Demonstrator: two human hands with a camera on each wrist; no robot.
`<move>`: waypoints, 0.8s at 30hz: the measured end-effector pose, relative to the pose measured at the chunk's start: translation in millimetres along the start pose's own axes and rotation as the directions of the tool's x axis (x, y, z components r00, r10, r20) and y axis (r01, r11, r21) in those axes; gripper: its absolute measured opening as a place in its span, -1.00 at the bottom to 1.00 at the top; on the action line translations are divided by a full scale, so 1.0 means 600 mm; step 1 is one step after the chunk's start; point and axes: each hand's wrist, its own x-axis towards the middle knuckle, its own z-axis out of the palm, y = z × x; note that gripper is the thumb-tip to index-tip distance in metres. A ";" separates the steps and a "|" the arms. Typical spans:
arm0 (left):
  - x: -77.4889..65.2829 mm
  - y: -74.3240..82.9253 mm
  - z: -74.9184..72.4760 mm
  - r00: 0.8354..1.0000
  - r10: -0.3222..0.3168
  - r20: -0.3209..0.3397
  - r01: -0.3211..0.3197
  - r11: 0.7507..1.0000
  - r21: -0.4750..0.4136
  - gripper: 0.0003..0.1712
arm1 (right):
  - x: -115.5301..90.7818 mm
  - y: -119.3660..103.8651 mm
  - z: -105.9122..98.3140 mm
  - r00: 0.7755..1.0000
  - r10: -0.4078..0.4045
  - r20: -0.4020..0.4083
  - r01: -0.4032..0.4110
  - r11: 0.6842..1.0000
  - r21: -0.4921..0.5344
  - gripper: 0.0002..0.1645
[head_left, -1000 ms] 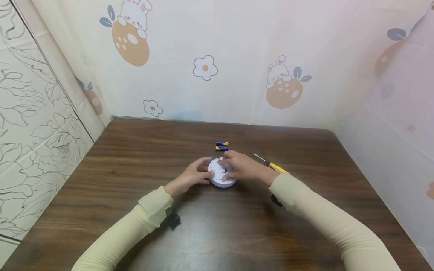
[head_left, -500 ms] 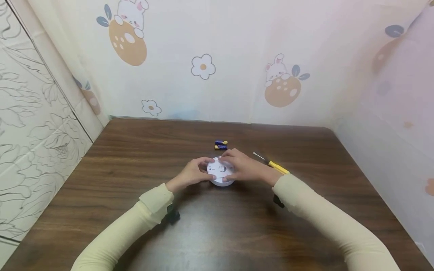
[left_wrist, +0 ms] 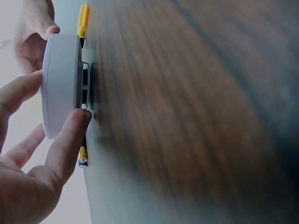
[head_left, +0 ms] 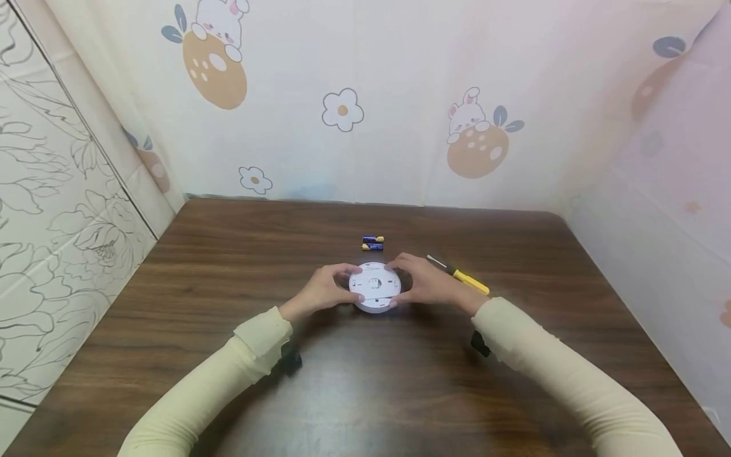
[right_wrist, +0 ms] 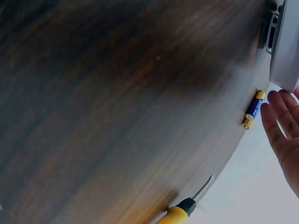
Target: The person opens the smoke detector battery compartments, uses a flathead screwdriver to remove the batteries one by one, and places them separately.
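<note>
A round white smoke detector (head_left: 375, 306) lies between both hands, its flat slotted back with a central opening facing up. My left hand (head_left: 325, 289) grips its left edge, thumb at the near side and fingers at the far side. On the opposite edge, my right hand (head_left: 425, 282) holds it between thumb and fingers. From the left wrist view, the detector's smooth side wall (left_wrist: 63, 84) shows, with a grey vented part (left_wrist: 86, 85) underneath, close over the table. Right fingertips (right_wrist: 273, 97) come right up to its rim in the right wrist view.
Two blue-and-yellow batteries (head_left: 373, 243) lie side by side just beyond the detector. A screwdriver (head_left: 469, 281) with a yellow handle rests to the right, behind the right wrist. The brown wooden table (head_left: 365, 393) ends at a patterned curtain (head_left: 400, 146).
My right hand has shifted right, from over the top of the smoke detector to its right edge, uncovering the back. My left hand keeps its hold on the left edge.
</note>
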 end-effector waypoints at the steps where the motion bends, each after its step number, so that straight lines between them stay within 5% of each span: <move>1: 0.001 0.001 0.000 1.000 -0.003 -0.006 0.003 1.000 0.017 -0.37 | 0.000 0.000 0.000 1.000 0.001 -0.003 -0.001 1.000 0.007 -0.08; 24: 0.013 0.003 -0.004 1.000 0.002 -0.021 -0.001 0.999 0.043 -0.38 | -0.001 0.008 0.010 0.994 0.040 -0.099 -0.030 0.994 0.102 -0.20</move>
